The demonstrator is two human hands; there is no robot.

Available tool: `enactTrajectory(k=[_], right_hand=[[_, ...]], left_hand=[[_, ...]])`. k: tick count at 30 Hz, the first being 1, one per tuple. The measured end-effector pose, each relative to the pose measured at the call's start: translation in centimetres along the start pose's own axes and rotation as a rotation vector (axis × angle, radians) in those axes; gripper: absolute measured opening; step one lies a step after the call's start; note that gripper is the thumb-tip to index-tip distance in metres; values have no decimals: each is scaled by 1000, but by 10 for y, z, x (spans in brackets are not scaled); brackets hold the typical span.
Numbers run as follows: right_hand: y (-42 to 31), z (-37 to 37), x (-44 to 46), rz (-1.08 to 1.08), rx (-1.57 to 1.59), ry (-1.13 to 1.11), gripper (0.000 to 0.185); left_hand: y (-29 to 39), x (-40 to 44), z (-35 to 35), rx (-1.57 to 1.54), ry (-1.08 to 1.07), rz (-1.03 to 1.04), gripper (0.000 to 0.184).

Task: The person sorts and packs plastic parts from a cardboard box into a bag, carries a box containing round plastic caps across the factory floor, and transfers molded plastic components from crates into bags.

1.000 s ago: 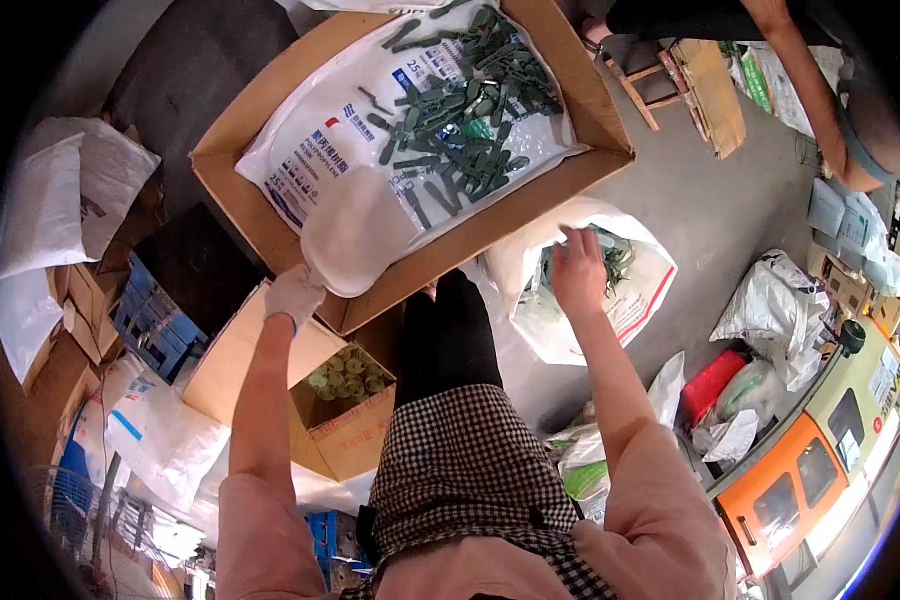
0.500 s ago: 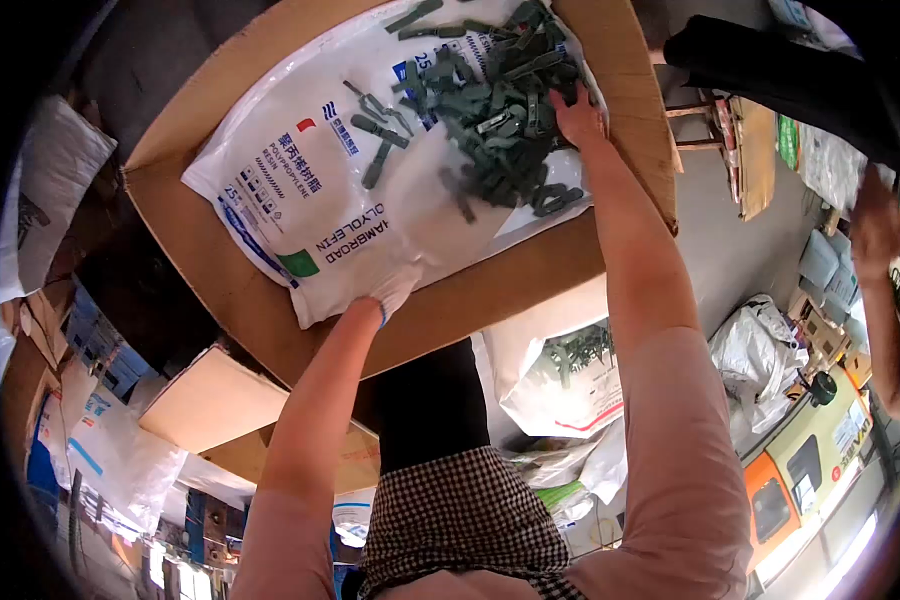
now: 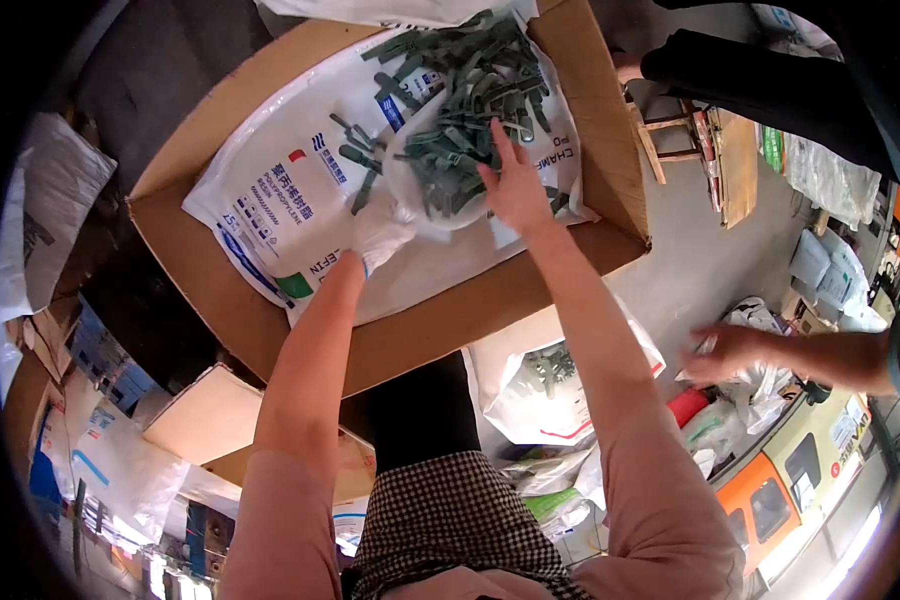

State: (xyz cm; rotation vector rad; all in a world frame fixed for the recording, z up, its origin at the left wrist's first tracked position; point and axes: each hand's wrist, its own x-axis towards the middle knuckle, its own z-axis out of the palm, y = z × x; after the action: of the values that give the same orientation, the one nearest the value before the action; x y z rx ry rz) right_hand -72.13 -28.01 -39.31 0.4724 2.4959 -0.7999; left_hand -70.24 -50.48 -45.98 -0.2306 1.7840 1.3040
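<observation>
Your right hand [image 3: 520, 195] has moved from the cardboard box's [image 3: 450, 322] right side to the green pieces [image 3: 462, 150], fingers spread and released; your gloved left hand [image 3: 382, 238] clasps the translucent bowl [image 3: 400, 188], which holds some inside the box.

Indoors. Grey floor [image 3: 692, 272], smooth-looking, off to the right; darker surface [image 3: 185, 100] at upper left, too dim to identify. On the grey, low wooden stool [image 3: 738, 170], tan top. Lower right: orange-and-cream machine [image 3: 753, 474] with dark windows, bright strip of light [image 3: 858, 545] beyond. Pale plastic bags [image 3: 712, 426] heaped beside it. Strong glare [image 3: 160, 572] at lower left, source unclear.
</observation>
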Motion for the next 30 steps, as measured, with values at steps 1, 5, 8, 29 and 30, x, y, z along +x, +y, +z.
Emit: enactTrajectory(k=[1, 5, 8, 29, 30], right_hand=[[-13, -6, -16, -118, -111, 114, 59], [-47, -35, -69, -245, -13, 265, 52], [-69, -70, -94, -280, 219, 507, 44], [-53, -34, -195, -204, 91, 89, 36], [-49, -30, -193, -196, 86, 79, 36]], left_hand=[[-4, -5, -9, -79, -91, -68, 10], [20, -64, -39, -225, -181, -76, 14], [38, -97, -59, 183, 94, 156, 14], [352, -102, -151, -226, -155, -28, 13], [340, -119, -157, -152, -123, -38, 11]])
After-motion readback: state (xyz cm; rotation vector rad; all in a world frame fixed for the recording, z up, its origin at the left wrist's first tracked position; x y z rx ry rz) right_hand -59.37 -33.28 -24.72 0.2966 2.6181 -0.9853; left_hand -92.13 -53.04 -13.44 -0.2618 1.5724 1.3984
